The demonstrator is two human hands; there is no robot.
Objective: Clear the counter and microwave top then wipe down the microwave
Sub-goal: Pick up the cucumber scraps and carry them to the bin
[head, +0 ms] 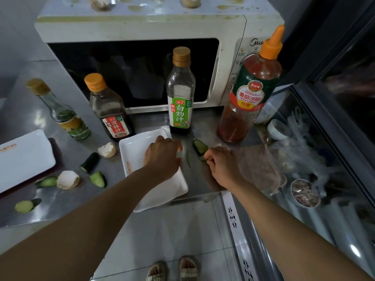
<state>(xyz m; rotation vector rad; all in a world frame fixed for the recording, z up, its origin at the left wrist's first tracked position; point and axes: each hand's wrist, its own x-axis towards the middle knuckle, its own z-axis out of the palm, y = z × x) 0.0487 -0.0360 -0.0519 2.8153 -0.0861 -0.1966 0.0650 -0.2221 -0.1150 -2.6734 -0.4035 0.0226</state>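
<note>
While both bare forearms reach forward over the near edge of the steel counter (60,203), the right hand (221,165) lies knuckles-up with its fingers curled in, pinching the lower end of a cucumber piece (200,147) that lies on the counter just in front of the ketchup bottle (249,94). The left hand (162,157) hovers palm-down at the right rim of a white rectangular dish (140,151), fingers bent toward something pale at the rim; motion blur hides the fingertips, so I cannot tell whether they hold it or only touch it. A thin green peel strip (188,159) lies between the two hands.

Behind the hands stands a green-labelled sauce bottle (180,94), and left of it a dark dressing bottle (110,110) with an orange cap and a clear bottle (58,110) with a gold cap. All of them stand in front of the white microwave (142,29), whose top is smeared and carries eggshells (99,3) near its back edge.

On the counter left of the dish lie an eggshell half (107,150), a larger eggshell (68,179), and several more cucumber chunks (89,162). A second white tray (24,159) sits at the far left. Sandalled feet (172,269) show on the tiled floor below.
</note>
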